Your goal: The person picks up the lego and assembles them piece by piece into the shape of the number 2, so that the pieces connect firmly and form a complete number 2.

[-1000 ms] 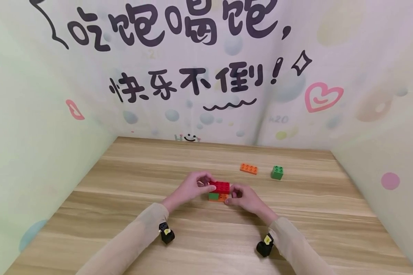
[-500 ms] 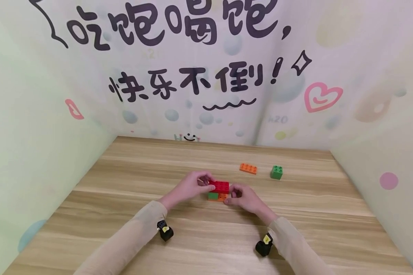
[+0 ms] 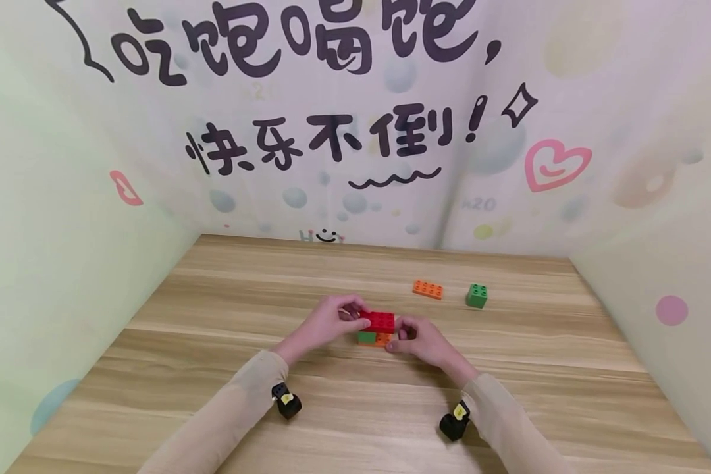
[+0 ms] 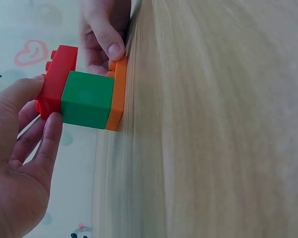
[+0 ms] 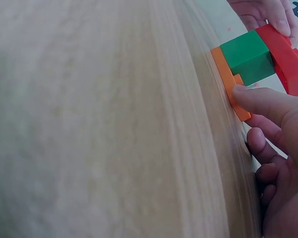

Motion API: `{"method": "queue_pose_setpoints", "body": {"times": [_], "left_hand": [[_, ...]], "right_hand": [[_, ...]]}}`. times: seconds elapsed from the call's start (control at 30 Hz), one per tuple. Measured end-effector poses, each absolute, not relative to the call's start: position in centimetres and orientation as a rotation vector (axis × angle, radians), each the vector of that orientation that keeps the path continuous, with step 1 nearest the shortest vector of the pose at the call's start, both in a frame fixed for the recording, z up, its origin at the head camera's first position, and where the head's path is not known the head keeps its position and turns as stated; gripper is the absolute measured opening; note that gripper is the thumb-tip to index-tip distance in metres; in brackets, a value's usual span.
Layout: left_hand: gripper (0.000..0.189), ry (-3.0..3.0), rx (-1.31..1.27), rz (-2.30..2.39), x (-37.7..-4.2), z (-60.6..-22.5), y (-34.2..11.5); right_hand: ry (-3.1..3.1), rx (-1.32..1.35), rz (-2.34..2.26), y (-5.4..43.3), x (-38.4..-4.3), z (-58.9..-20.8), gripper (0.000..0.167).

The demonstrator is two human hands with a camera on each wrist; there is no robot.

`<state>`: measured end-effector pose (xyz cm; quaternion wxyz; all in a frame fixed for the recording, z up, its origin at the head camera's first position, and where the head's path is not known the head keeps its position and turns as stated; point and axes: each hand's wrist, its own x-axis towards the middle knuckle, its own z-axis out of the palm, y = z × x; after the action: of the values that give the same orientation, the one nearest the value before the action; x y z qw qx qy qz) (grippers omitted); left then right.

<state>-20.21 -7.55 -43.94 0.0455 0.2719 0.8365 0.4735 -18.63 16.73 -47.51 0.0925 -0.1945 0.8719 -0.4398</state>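
Observation:
A small stack of toy building bricks stands on the table in front of me. Its base is a thin orange brick (image 4: 118,96), with a green block (image 4: 88,99) on one end. Across the green block's top lies a red brick (image 3: 382,321), at a slight tilt; whether its studs are locked in I cannot tell. My left hand (image 3: 330,321) pinches the red brick's left end between thumb and fingers. With thumb on top and fingers at its end, my right hand (image 3: 424,342) grips the orange base. The base's other end overhangs free of the green block, under the red brick.
Behind the stack, another thin orange brick (image 3: 428,289) lies on the wooden table (image 3: 225,283). A second green block (image 3: 476,296) stands to its right. Printed wall sheets (image 3: 355,217) rise at the table's back and both sides.

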Motion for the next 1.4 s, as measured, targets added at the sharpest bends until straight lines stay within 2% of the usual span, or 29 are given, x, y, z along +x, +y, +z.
{"method": "queue_pose_setpoints", "body": {"times": [1.1,1.4], "left_hand": [[0.021,2.528,0.772,1.566,-19.8,-44.5,-7.4],[0.022,2.543,0.758,1.541,-19.6,-44.4,-7.4]], "right_hand": [[2.63,-0.597,-1.294,16.5,-18.6,-47.7,0.018],[2.608,-0.554,-1.34,17.4,-18.8,-47.5,0.031]]}}
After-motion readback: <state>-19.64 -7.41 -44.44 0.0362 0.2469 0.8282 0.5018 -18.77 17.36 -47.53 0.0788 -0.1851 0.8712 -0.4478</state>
